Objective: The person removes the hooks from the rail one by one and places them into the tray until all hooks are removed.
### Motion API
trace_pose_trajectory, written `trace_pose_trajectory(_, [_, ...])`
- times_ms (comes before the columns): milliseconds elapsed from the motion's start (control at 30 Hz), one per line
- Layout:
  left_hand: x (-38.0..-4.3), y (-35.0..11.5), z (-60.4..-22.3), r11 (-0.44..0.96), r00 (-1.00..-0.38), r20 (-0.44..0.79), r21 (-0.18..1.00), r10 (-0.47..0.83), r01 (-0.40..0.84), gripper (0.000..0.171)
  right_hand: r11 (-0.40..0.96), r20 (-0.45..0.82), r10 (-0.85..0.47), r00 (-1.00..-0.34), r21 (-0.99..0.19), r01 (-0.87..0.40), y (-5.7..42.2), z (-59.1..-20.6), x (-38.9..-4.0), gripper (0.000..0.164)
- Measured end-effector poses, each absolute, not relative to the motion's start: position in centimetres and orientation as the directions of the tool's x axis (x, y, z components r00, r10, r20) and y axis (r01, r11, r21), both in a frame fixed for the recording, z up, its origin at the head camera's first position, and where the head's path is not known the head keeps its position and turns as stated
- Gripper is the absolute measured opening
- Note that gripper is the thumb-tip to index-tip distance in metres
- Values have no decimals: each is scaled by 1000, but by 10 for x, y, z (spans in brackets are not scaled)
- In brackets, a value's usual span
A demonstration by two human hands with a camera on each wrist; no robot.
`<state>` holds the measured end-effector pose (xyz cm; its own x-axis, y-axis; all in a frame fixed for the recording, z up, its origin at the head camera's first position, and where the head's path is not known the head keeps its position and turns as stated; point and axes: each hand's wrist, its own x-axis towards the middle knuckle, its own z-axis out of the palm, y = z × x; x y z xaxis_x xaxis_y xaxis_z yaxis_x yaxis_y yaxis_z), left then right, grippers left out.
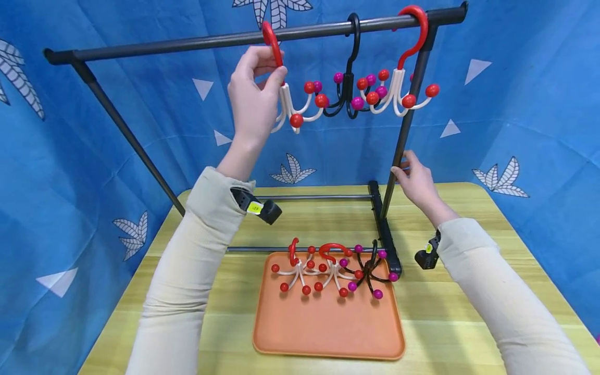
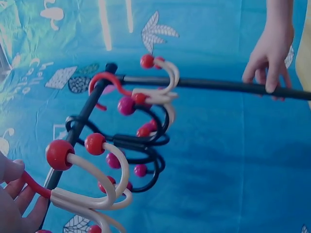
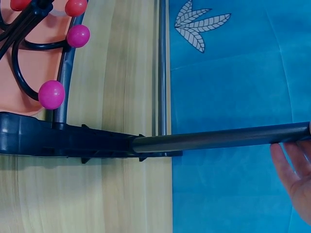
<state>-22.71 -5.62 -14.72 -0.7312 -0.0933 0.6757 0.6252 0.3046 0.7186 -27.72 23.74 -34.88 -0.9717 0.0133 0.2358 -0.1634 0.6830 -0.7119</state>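
My left hand (image 1: 255,96) pinches the red hook of a red-and-white claw hanger (image 1: 287,99) with ball-tipped prongs. That hook's curve is over the rack's top bar (image 1: 187,44). Lower down on the right, my right hand (image 1: 417,179) holds the rack's upright pole (image 1: 403,135) between thumb and fingers. A black claw hanger (image 1: 348,86) with magenta balls hangs to the right of the pinched one. Beyond it, another red-and-white hanger (image 1: 398,83) hangs near the bar's right end. In the left wrist view, fingers curl over the pole (image 2: 214,85).
On the wooden table (image 1: 469,312), an orange tray (image 1: 328,333) carries two red-and-white hangers (image 1: 300,268) and a black one (image 1: 369,266) along its far side. The rack's black foot (image 1: 386,239) stands by the tray's right corner. Blue patterned cloth (image 1: 154,104) hangs behind.
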Motion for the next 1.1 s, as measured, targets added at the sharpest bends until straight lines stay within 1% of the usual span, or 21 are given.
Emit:
trace_pose_trajectory(200, [-216,-56,-164,290,-753,657,727,-34,622,26,687,241,13,-970,-708,-166,237,-349,-277,45])
trace_pose_trajectory(400, [-220,-56,-186,292,-741,670,700,45,651,26,694,241,21,-970,-702,-159,237,-349,-276,45])
trace_pose_trajectory(467, [-218,-56,-193,292,-725,684,680,79,673,25,694,243,24,-970,-702,-159,236,-348,-276,45])
trace_pose_trajectory(700, [-204,-49,-226,317,-638,739,565,218,762,21,687,235,21,-972,-710,-157,237,-348,-274,45])
trace_pose_trajectory(967, [-183,-36,-264,264,-577,729,514,367,816,15,686,240,23,-970,-709,-160,237,-349,-275,44])
trace_pose_trajectory(1100, [-172,-28,-279,233,-574,698,528,428,817,13,685,245,31,-969,-711,-159,236,-348,-276,44])
